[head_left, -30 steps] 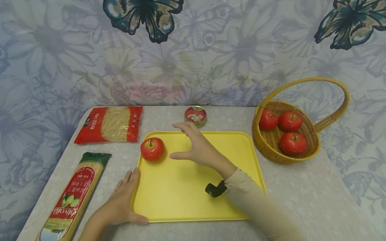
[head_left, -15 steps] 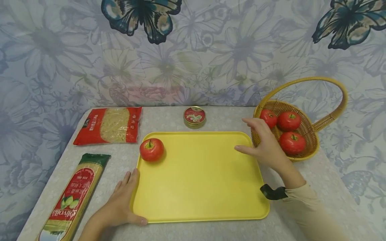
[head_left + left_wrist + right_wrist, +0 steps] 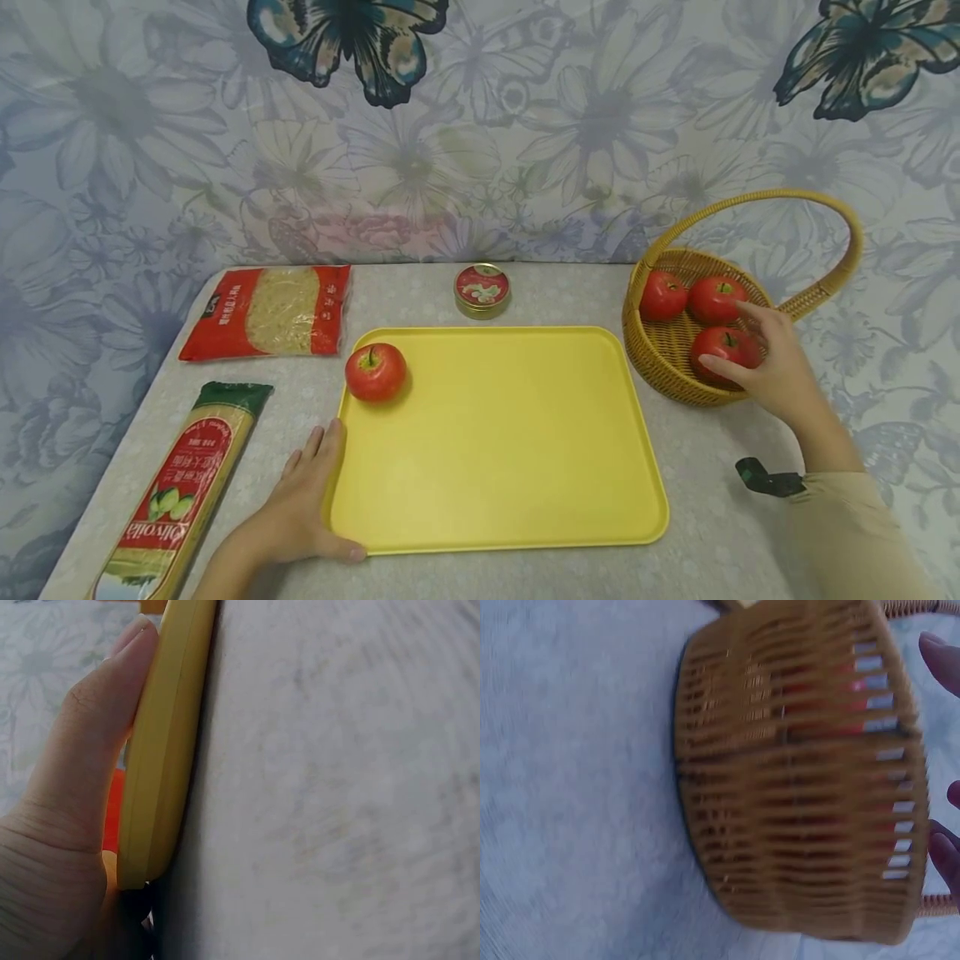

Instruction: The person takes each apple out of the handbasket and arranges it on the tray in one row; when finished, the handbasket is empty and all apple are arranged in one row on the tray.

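Note:
In the head view my left hand (image 3: 296, 512) lies with extended fingers against the left edge and front-left corner of the yellow tray (image 3: 498, 442). The left wrist view shows its thumb along the tray's rim (image 3: 165, 750). One red apple (image 3: 376, 372) sits in the tray's back-left corner. My right hand (image 3: 783, 371) is over the wicker basket (image 3: 660, 367) at the right, thumb and fingers spread around the front apple (image 3: 726, 346); firm contact cannot be made out. Two more apples (image 3: 663, 296) (image 3: 716, 300) lie behind it. The basket's side (image 3: 795, 795) fills the right wrist view.
A red pasta packet (image 3: 281, 312) lies at the back left, and a long spaghetti packet (image 3: 187, 483) left of my left hand. A round tin (image 3: 482, 292) stands behind the tray. The basket's tall handle (image 3: 795, 196) arches up near the patterned backdrop (image 3: 525, 150).
My right hand has moved right, from above the tray beside its apple, past the tray's right edge, to the front apple in the basket. The left hand has stayed at the tray's edge.

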`<state>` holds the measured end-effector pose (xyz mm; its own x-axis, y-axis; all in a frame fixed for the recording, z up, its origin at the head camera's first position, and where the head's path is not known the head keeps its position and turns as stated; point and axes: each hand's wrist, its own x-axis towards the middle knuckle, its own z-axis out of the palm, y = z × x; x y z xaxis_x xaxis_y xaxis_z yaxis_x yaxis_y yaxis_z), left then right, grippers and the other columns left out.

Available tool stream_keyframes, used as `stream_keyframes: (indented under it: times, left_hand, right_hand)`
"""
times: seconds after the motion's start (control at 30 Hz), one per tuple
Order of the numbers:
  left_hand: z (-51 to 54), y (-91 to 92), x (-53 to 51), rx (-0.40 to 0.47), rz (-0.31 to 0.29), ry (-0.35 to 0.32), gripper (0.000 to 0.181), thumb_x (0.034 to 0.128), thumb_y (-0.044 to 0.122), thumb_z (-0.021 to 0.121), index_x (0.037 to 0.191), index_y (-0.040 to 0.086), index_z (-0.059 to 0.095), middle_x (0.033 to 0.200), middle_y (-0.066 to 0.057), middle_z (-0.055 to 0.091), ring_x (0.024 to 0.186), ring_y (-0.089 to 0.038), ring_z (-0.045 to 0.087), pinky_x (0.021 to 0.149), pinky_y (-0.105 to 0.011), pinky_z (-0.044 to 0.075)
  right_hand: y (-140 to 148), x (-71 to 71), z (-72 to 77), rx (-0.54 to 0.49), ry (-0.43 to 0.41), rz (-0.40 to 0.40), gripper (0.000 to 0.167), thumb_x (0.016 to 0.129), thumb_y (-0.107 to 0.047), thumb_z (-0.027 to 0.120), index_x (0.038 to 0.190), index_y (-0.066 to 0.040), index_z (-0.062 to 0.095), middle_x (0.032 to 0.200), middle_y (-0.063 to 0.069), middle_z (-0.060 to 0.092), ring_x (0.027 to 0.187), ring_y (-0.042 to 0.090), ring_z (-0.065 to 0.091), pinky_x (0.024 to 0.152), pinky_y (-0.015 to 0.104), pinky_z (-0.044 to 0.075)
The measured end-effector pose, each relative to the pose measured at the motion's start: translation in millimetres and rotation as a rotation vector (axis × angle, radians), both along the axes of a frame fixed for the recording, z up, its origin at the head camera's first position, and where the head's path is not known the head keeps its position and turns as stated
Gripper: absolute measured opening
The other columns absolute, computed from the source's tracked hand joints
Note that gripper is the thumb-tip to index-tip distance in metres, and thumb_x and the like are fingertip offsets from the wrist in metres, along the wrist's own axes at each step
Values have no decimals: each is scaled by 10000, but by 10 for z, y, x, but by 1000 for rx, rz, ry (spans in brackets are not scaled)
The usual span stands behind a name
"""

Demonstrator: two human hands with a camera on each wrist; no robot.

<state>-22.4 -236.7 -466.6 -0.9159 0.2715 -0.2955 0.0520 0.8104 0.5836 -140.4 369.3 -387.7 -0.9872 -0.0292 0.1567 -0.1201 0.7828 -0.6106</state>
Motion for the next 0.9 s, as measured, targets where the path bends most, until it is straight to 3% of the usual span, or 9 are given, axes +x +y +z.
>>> stream_keyframes:
  times: [0.5, 0.9]
  left_hand:
    - [8, 4, 2, -5, 6, 3, 1642, 416, 733, 869, 1594, 92, -79, 1661, -238, -4, 1512, -489, -38, 1188, -682, 19]
    - [42, 14, -8, -1, 11, -22, 1634, 428, 707, 883, 1592, 78, -75, 1661, -238, -17, 1515, -479, -64, 1193, -674, -10]
  right_hand:
    - [225, -184, -112, 156, -140, 14, 1106, 768, -421, 845, 1570, -39, 187, 1524, 388, 187, 1348, 623, 231, 977, 818, 270]
    - [209, -312, -72, 248, -297, 90, 1146, 771, -525, 806, 1551, 25, 172, 1495, 428, 231, 1349, 616, 235, 998, 806, 276]
